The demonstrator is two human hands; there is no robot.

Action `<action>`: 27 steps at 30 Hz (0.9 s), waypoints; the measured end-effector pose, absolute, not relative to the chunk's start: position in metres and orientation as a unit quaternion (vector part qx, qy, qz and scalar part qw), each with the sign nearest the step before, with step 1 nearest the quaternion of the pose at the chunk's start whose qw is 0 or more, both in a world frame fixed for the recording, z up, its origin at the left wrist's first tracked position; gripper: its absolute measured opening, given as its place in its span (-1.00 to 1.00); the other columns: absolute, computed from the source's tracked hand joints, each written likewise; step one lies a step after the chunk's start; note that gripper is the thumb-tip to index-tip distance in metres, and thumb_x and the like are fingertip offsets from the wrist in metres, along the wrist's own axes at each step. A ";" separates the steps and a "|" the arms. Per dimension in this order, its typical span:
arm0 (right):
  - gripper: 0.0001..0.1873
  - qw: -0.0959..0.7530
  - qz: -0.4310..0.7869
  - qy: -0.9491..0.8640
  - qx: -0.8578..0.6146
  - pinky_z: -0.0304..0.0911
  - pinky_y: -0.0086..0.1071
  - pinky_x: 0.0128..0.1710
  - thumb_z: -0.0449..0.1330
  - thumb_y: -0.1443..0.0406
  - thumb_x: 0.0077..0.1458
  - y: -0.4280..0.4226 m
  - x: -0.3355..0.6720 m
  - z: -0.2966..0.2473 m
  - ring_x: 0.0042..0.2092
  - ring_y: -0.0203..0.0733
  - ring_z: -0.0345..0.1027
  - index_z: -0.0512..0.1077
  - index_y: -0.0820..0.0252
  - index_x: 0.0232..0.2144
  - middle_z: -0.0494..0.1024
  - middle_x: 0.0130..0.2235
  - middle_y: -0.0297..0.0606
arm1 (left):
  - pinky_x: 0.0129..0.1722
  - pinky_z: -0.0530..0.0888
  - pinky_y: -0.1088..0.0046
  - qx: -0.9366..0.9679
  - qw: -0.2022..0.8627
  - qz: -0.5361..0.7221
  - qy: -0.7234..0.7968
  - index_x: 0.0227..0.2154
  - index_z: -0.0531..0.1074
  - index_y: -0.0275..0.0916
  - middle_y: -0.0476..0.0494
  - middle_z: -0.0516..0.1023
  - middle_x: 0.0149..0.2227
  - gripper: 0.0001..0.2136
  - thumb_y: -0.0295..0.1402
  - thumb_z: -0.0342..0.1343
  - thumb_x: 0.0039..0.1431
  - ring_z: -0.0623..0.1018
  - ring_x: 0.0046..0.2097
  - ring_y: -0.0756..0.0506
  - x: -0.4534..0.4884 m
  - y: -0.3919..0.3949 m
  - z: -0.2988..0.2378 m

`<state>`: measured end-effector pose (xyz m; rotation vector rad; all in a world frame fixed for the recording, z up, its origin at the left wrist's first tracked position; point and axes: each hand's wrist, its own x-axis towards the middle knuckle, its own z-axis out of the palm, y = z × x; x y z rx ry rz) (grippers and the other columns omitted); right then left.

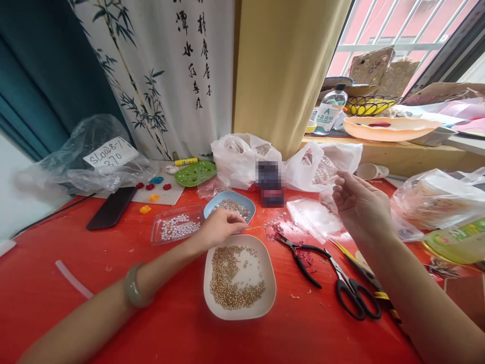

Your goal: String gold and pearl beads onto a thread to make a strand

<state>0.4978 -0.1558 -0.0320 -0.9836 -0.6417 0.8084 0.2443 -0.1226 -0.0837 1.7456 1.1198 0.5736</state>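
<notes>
My left hand (223, 228), with a pale green bangle (136, 286) on its wrist, is closed in a pinch above the far rim of a white dish (271, 298). Small gold beads (223, 283) fill part of that dish. A thin beaded strand (276, 219) runs from the left fingertips to the right across the table. Just behind this hand is a blue dish (248, 202) holding mixed beads (233, 206). My right hand (358, 205) is raised higher at the right, thumb and fingers pressed together; what they pinch is too fine to see.
A clear tray of pearl beads (180, 227) and a black phone (111, 208) are at left. Pliers (293, 247) and scissors (350, 288) lie right of the white dish. White plastic bags (244, 159) stand along the back, and a yellow-capped bottle (460, 237) lies far right.
</notes>
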 end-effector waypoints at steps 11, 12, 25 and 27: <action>-0.93 0.687 0.482 -0.338 -0.426 0.20 -0.74 -0.62 0.23 0.36 -0.11 -0.170 0.462 -0.026 -0.58 -0.54 0.20 0.47 0.23 -0.46 0.36 -0.57 -0.43 | -0.29 0.32 0.43 0.746 0.413 0.237 0.467 -0.43 0.44 -0.33 -0.18 0.51 -0.35 -0.83 -0.36 0.07 -0.11 0.45 -0.30 -0.07 0.222 -0.094 -0.086; -0.92 0.673 0.497 -0.347 -0.424 0.20 -0.73 -0.62 0.23 0.35 -0.11 -0.173 0.456 -0.026 -0.59 -0.54 0.20 0.47 0.24 -0.45 0.36 -0.57 -0.43 | -0.29 0.32 0.43 0.756 0.401 0.225 0.466 -0.44 0.45 -0.32 -0.17 0.51 -0.35 -0.83 -0.36 0.07 -0.12 0.45 -0.30 -0.07 0.220 -0.092 -0.086; -0.86 0.442 0.607 -0.482 -0.451 0.13 -0.50 -0.60 0.12 0.24 -0.01 -0.191 0.396 -0.073 -0.62 -0.41 0.21 0.33 0.20 -0.39 0.40 -0.61 -0.40 | -0.48 0.26 0.51 0.874 0.376 0.025 0.306 -0.47 0.50 -0.27 -0.11 0.53 -0.48 -0.86 -0.43 0.07 -0.15 0.45 -0.45 -0.04 0.228 -0.129 -0.075; -0.87 0.449 0.585 -0.498 -0.456 0.09 -0.50 -0.62 0.11 0.23 0.00 -0.190 0.398 -0.073 -0.64 -0.42 0.18 0.32 0.19 -0.44 0.39 -0.61 -0.40 | -0.50 0.24 0.52 0.885 0.358 0.018 0.297 -0.48 0.49 -0.26 -0.10 0.53 -0.48 -0.86 -0.44 0.07 -0.16 0.44 -0.46 -0.03 0.231 -0.134 -0.079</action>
